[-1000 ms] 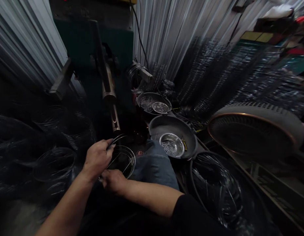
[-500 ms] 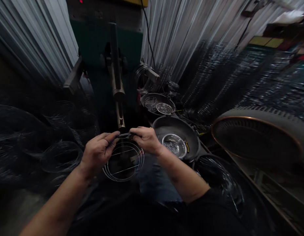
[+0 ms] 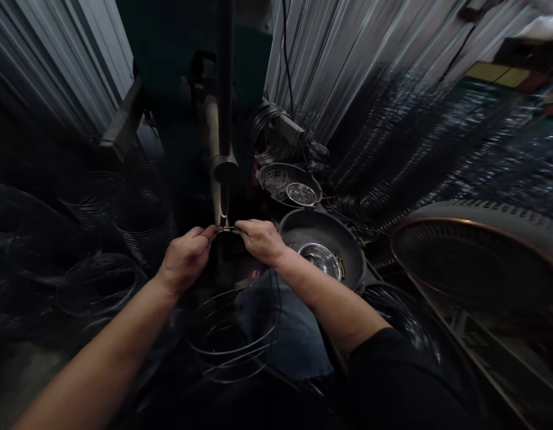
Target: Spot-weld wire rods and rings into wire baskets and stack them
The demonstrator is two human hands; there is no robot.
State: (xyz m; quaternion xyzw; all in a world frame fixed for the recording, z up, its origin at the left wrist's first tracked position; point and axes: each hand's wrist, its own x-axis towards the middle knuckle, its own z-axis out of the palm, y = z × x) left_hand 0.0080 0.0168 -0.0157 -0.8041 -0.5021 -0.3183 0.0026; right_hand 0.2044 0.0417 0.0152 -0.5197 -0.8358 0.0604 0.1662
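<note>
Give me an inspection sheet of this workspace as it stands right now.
Surface: no bench in view; the work is held above denim-clad legs.
Job's things: wire hoop, hanging below the hands.
Grips: left hand and right hand both pinch the top of the hoop, below a vertical metal rod.
Clutter: wire rings to the left; steel bowl in a dark pan.
Cables: black cable running down the wall.
Surroundings: corrugated metal wall, dark green machine.
</note>
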